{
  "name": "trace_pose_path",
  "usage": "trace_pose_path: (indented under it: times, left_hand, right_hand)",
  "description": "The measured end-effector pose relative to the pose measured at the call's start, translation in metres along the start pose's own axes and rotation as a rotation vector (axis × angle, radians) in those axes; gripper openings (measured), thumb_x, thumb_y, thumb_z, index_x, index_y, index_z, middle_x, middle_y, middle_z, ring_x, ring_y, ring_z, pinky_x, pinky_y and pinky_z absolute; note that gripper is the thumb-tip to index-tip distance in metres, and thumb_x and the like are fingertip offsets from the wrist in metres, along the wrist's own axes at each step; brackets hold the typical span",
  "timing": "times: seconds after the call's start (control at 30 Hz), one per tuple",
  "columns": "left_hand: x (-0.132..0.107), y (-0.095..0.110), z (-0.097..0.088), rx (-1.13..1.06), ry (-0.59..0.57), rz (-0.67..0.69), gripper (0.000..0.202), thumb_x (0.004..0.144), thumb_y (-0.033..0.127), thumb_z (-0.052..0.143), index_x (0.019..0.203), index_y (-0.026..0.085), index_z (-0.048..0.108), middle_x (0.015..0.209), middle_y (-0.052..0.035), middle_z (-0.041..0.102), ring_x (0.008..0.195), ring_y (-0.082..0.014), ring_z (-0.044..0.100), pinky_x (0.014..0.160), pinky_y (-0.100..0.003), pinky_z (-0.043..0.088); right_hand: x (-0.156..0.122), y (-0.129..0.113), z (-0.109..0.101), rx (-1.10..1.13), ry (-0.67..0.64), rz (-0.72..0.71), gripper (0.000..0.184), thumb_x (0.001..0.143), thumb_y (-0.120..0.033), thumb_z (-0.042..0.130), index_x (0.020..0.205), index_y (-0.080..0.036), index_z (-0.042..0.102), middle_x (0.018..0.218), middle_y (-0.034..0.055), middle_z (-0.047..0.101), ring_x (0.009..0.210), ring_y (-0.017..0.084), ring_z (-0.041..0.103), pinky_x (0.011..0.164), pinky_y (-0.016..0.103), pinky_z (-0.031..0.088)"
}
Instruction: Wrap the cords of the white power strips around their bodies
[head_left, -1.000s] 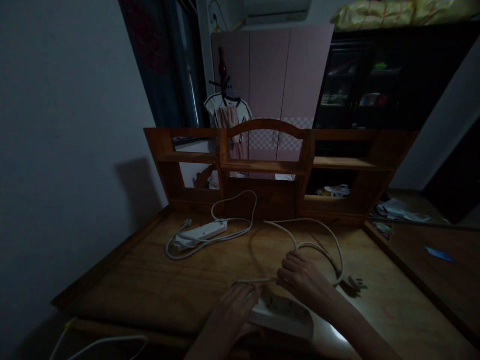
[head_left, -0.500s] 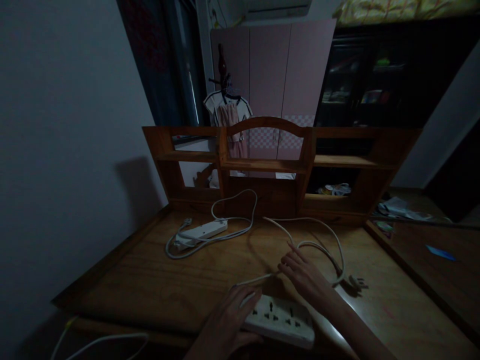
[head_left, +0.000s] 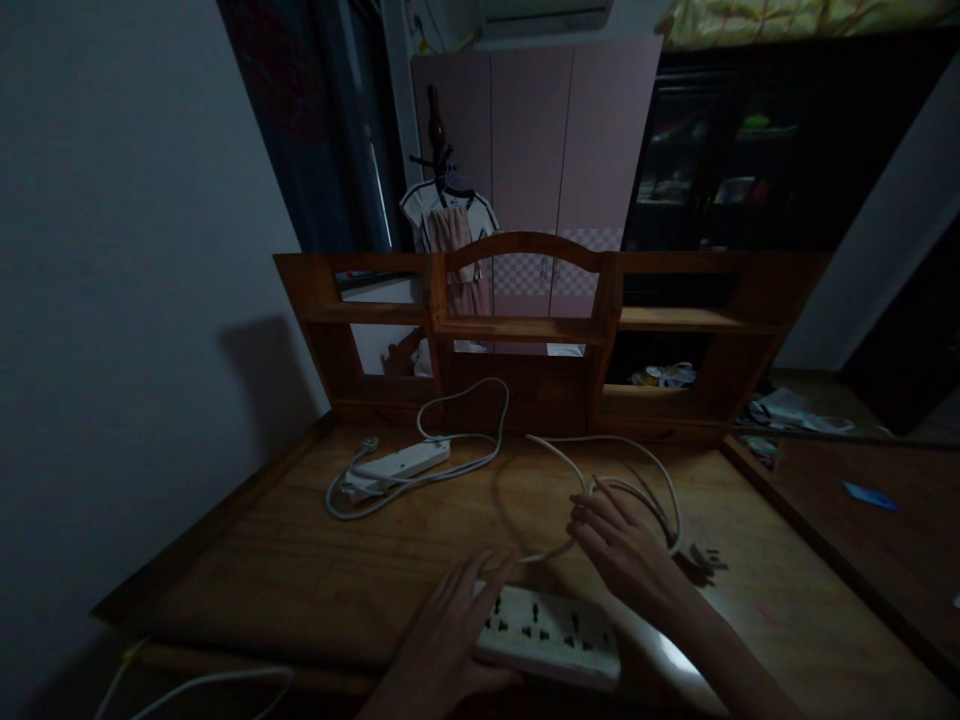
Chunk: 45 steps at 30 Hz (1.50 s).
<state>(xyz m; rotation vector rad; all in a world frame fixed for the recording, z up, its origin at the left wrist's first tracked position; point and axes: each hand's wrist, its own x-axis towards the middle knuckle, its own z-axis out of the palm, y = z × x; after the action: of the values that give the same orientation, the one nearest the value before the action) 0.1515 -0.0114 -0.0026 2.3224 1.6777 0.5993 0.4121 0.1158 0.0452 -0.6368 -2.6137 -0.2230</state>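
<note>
In the head view my left hand [head_left: 450, 635] is closed around the left end of a white power strip [head_left: 546, 632] at the front of the desk. Its several sockets face up, and the left end is partly hidden by my fingers. A white cord [head_left: 544, 555] runs from that end to my right hand [head_left: 619, 545], whose fingers are bent around it, one finger stretched forward. Beyond the hand the cord loops over the desk, and its plug [head_left: 705, 557] lies to the right of my wrist.
A second white power strip [head_left: 397, 467] with a grey coiled cord [head_left: 461, 470] lies at the back left of the wooden desk [head_left: 330, 580]. A wooden shelf unit [head_left: 525, 328] stands along the far edge. A loose white cable [head_left: 217, 678] hangs at the lower left.
My right hand has moved slightly right, and the cord near it has shifted with it. The left hand's fingers have lifted and reach a little further forward, still at the power strip's end.
</note>
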Motion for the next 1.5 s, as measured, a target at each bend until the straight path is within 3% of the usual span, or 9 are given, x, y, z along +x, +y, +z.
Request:
trace_pose_path:
  times: [0.17, 0.3, 0.4, 0.63, 0.8, 0.93, 1.03, 1.17, 1.5]
  left_hand:
    - [0.008, 0.008, -0.002, 0.026, -0.005, 0.009, 0.116, 0.057, 0.034, 0.084, 0.153, 0.023, 0.018, 0.141, -0.0139, 0.048, 0.128, -0.0321, 0.047, 0.108, -0.049, 0.039]
    - [0.016, 0.01, -0.001, -0.001, 0.043, -0.023, 0.076, 0.063, 0.036, 0.078, 0.131, 0.019, 0.05, 0.13, -0.0138, 0.057, 0.119, -0.0318, 0.054, 0.102, -0.047, 0.045]
    - [0.022, 0.009, -0.004, -0.08, 0.065, -0.035, 0.059, 0.064, 0.032, 0.077, 0.118, 0.023, 0.056, 0.118, -0.0072, 0.062, 0.109, -0.0268, 0.059, 0.095, -0.041, 0.049]
    - [0.015, 0.017, -0.026, -0.091, -0.011, 0.002, 0.07, 0.065, 0.045, 0.077, 0.127, 0.024, 0.055, 0.13, -0.0102, 0.058, 0.116, -0.0304, 0.057, 0.097, -0.044, 0.049]
    - [0.007, 0.016, -0.047, -0.084, 0.015, 0.028, 0.074, 0.063, 0.044, 0.078, 0.13, 0.026, 0.052, 0.132, -0.0088, 0.058, 0.116, -0.0287, 0.059, 0.095, -0.039, 0.051]
    - [0.002, 0.007, -0.05, -0.074, 0.121, 0.067, 0.079, 0.062, 0.041, 0.078, 0.132, 0.025, 0.048, 0.134, -0.0095, 0.057, 0.123, -0.0295, 0.055, 0.101, -0.04, 0.048]
    - [0.001, 0.004, -0.046, -0.068, 0.203, 0.1, 0.08, 0.061, 0.037, 0.078, 0.133, 0.024, 0.046, 0.131, -0.0098, 0.059, 0.123, -0.0295, 0.055, 0.1, -0.04, 0.049]
    - [0.001, 0.006, -0.044, -0.04, 0.29, 0.069, 0.08, 0.063, 0.032, 0.076, 0.135, 0.024, 0.043, 0.131, -0.0104, 0.058, 0.121, -0.0298, 0.056, 0.097, -0.041, 0.05]
    - [-0.007, 0.013, -0.059, -0.146, 0.547, 0.209, 0.071, 0.072, 0.046, 0.072, 0.132, 0.022, 0.043, 0.12, -0.0114, 0.061, 0.108, -0.026, 0.062, 0.086, -0.034, 0.055]
  right_hand:
    - [-0.004, -0.006, -0.01, 0.031, 0.063, -0.056, 0.029, 0.094, -0.001, 0.041, 0.112, -0.013, 0.06, 0.118, 0.0101, 0.062, 0.131, 0.025, 0.041, 0.116, 0.053, 0.026]
    - [-0.01, -0.013, -0.018, 0.069, 0.079, -0.058, 0.026, 0.096, -0.003, 0.042, 0.11, -0.014, 0.061, 0.117, 0.0083, 0.062, 0.128, 0.023, 0.044, 0.118, 0.053, 0.023]
    - [-0.017, -0.015, -0.019, 0.069, 0.058, -0.05, 0.026, 0.095, -0.004, 0.044, 0.111, -0.016, 0.06, 0.115, 0.0067, 0.062, 0.126, 0.023, 0.046, 0.118, 0.055, 0.02]
    - [-0.022, -0.009, -0.03, -0.017, 0.1, -0.02, 0.03, 0.091, 0.0, 0.044, 0.11, -0.018, 0.059, 0.123, 0.0091, 0.06, 0.127, 0.026, 0.045, 0.115, 0.059, 0.025]
    - [-0.01, -0.004, -0.059, 0.012, 0.109, 0.02, 0.022, 0.093, -0.005, 0.044, 0.101, -0.02, 0.059, 0.096, 0.0034, 0.063, 0.1, 0.02, 0.058, 0.115, 0.059, 0.023]
    - [0.001, -0.002, -0.076, 0.119, 0.19, 0.023, 0.016, 0.095, -0.011, 0.047, 0.1, -0.021, 0.058, 0.089, 0.002, 0.061, 0.088, 0.018, 0.059, 0.111, 0.054, 0.03]
    - [0.009, -0.002, -0.078, 0.26, 0.22, 0.087, 0.013, 0.097, -0.014, 0.048, 0.097, -0.021, 0.059, 0.092, 0.0049, 0.062, 0.09, 0.019, 0.058, 0.093, 0.04, 0.046]
    - [0.019, -0.004, -0.075, 0.395, 0.244, 0.132, 0.012, 0.096, -0.015, 0.051, 0.099, -0.02, 0.061, 0.094, 0.006, 0.061, 0.088, 0.018, 0.059, 0.076, 0.031, 0.049]
    - [0.039, -0.005, -0.09, 0.654, 0.245, 0.264, 0.016, 0.097, -0.03, 0.055, 0.108, -0.021, 0.06, 0.111, 0.0077, 0.063, 0.104, 0.02, 0.06, 0.089, 0.033, 0.049]
